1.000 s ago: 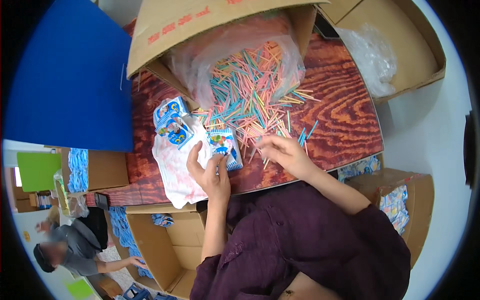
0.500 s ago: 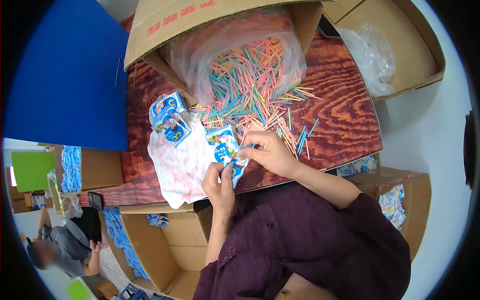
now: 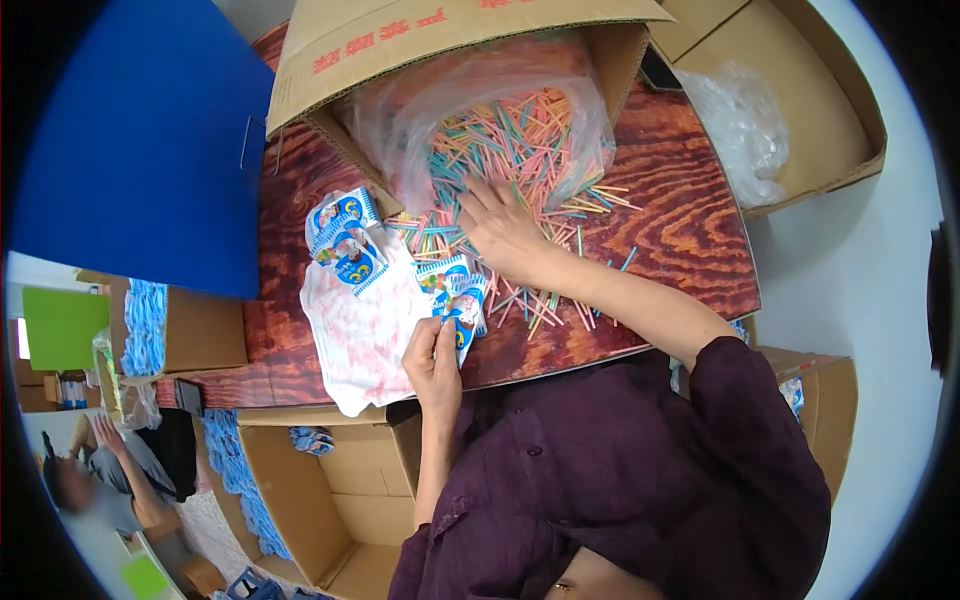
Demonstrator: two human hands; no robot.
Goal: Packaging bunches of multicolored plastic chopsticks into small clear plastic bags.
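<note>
My left hand (image 3: 434, 370) pinches the lower edge of a small blue-and-white printed packet (image 3: 467, 309) near the table's front edge. Another packet of the same kind (image 3: 440, 268) lies just behind it, partly covered. My right hand (image 3: 500, 236) reaches into a heap of thin pink, blue and yellow sticks (image 3: 520, 135), its fingers apart on the pile. The heap spills from a clear plastic bag inside a cardboard box (image 3: 400, 45) tipped on its side. Left of my hands, several packets (image 3: 352, 252) rest on a white sheet with pink stains (image 3: 365, 350).
Loose sticks lie over the dark red wood-grain table (image 3: 680, 210). A blue panel (image 3: 140, 150) stands at the left. Below the table is an open cardboard box (image 3: 300, 490); another box (image 3: 810, 80) holds clear plastic at the right. A person (image 3: 120, 480) sits at the lower left.
My right hand has left the packet and moved up and slightly left onto the stick heap. My left hand still holds the packet. At the lower left, the other person's arm has moved.
</note>
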